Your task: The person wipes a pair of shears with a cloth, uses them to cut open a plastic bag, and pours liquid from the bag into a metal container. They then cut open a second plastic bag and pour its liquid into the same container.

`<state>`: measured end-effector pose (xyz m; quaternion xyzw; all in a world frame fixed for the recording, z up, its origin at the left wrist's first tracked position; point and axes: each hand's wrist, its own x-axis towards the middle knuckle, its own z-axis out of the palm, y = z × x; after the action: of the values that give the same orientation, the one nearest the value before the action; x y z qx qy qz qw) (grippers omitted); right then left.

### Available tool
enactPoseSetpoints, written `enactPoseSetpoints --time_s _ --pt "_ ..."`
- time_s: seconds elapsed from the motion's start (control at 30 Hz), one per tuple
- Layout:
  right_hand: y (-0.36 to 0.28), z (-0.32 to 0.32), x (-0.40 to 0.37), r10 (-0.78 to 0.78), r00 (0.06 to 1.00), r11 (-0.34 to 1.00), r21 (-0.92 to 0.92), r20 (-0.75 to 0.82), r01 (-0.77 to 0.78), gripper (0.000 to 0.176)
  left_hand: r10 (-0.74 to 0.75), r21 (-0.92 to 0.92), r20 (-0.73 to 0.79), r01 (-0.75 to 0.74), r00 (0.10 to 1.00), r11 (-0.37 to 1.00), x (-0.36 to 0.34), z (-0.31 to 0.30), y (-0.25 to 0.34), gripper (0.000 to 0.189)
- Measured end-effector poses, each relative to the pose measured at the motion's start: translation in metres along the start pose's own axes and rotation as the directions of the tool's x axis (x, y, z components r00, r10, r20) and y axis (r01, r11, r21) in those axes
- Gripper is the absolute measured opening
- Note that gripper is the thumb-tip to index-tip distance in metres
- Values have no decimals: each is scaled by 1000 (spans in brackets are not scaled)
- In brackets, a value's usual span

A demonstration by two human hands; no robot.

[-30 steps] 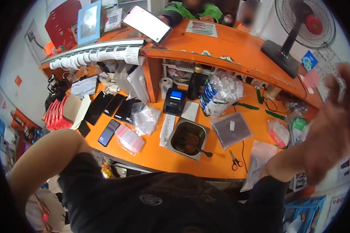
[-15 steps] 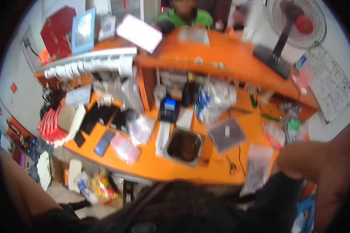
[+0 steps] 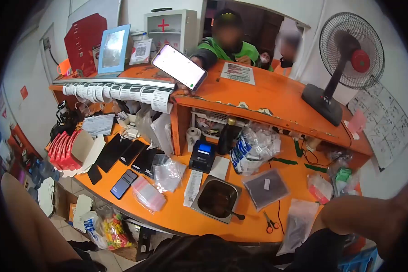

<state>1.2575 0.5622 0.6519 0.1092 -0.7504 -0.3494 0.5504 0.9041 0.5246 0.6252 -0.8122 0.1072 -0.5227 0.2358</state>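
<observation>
Neither my left hand nor my right hand shows; only bare parts of my arms appear at the left and right edges. Over the orange counter [image 3: 258,93], a person in green [image 3: 247,51] holds out a phone [image 3: 179,67] with a bright white screen. On the lower desk [image 3: 145,213] lie a lit phone [image 3: 123,183], pink-edged plastic bags [image 3: 148,194], clear bags [image 3: 167,172], a metal container [image 3: 216,198] with a dark handle across its rim, a flat dark packet [image 3: 266,188], scissors [image 3: 270,223] and a black printer [image 3: 202,156].
A fan [image 3: 324,102] stands on the counter's right end. Printed slips [image 3: 161,99] hang along the counter's left edge. Red boxes [image 3: 68,149] and dark tablets [image 3: 109,152] are at the left. Another person [image 3: 288,52] stands behind. Filled bags [image 3: 118,231] sit below the desk.
The view has steadied and shifted, so the counter and desk appear lower in the frame. The other person still holds out the phone. Less of my right arm shows at the right edge.
</observation>
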Motion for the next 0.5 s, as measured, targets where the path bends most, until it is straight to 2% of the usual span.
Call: enactPoseSetpoints --time_s 0.27,0.5 --pt "-17 7 -9 17 989 997 79 -147 -6 60 -7 102 31 4 999 995 7 -10 13 25" --pt "-23 58 4 41 970 992 127 -240 -10 61 -14 210 83 -4 996 978 9 -62 21 25"
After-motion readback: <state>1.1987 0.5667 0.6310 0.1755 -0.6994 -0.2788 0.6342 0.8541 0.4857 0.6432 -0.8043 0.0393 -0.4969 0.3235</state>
